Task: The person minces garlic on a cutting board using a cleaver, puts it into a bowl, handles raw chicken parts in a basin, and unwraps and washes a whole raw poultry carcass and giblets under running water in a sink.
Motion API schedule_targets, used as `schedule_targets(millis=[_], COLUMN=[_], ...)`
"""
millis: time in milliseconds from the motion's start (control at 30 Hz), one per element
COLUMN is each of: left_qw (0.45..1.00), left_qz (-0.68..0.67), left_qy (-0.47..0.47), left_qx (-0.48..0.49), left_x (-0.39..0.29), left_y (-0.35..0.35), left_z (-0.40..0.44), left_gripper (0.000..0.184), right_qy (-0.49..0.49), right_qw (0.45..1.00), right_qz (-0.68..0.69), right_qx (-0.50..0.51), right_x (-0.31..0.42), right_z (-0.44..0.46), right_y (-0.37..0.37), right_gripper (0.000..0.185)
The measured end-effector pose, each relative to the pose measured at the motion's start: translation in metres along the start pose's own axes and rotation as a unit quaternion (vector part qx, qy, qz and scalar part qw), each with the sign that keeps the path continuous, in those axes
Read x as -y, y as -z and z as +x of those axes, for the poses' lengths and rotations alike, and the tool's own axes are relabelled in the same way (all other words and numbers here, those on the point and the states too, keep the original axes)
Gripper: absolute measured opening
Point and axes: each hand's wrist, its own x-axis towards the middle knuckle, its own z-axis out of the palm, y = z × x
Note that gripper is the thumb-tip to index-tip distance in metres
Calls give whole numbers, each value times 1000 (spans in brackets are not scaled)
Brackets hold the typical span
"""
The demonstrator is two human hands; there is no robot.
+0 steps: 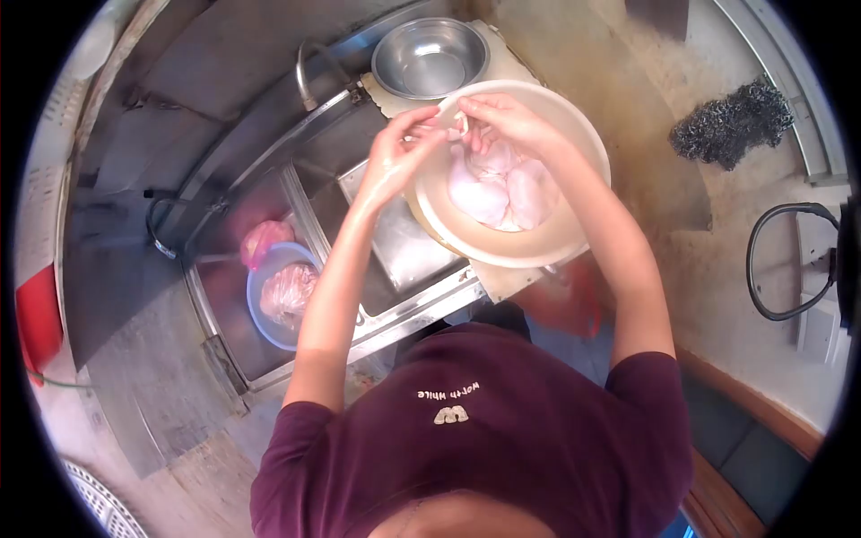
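A steel bowl [430, 61] sits near a faucet [306, 87], a dark mesh [731, 124] well apart.

Sink [417, 242]: divided into metal compartments, set along the panels.
Tap [306, 85]: curved, metal, mounted at the sink's far edge.
Panels [202, 45]: grey and streaked, seen beyond the sink.
Pale surface [592, 54]: stained yellow-brown; whether wall or counter cannot be told.
Floor tiles [767, 466]: dark, edged by a brown strip [762, 403].
Light: bright glare is thrown back by the sink's metal.
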Motion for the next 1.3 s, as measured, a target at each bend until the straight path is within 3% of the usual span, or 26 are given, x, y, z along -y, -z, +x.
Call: schedule_targets(millis=[133,267,367,467,500,533,567,667,767,867,967,1067,1167,1200,1300], left_qw=[993,983,976,977,973,941,838,888,909,925,950,965,970,972,984], left_qz=[81,119,111,2,-5,266,516,413,335,298,208,93,36,13,20], left_qy=[-81,-95,-86,-12,36,63,85,169,227,202,178,159,140,138,94], left_qx=[-29,-106,-167,-211,-228,-200,-155,-107,-103,-119,-152,-187,-195,-190,-148], left_x=[-22,-34,-31,-2,25,54,75,92,90,102,105,92,75,76,45], left_y=[-11,-2,11,38,51,63,69,59,49,58,71,75,64,60,35], left_z=[-3,-18,-31,-50,-56,-73,-90,-119,-133,-143,-148,-144,-130,-123,-99], left_gripper=[32,21,15,17,22,26,31,35,34,31,26,23,23,23,24], right_qy=[-20,-32,-45,22,28,32,37,97,34,24,69,107,129,107,118], right_qw=[996,990,993,992,973,944,903,750,668,653,718,803,925,944,933], right_qz=[76,105,71,-117,-213,-307,-398,-633,-723,-741,-672,-523,-207,-49,13], right_qx=[46,86,78,-38,-80,-119,-158,-168,-172,-158,-165,-267,-292,-308,-339], right_x=[10,17,20,-2,-19,-42,-60,-81,-96,-103,-88,-84,-101,-103,-108], right_z=[0,0,3,17,27,37,43,49,63,70,56,31,14,9,-3], right_y=[-15,-25,-25,1,17,34,42,23,-6,-4,4,27,60,62,72], right_gripper=[50,56,50,40,36,32,28,27,26,24,23,22,21,17,13])
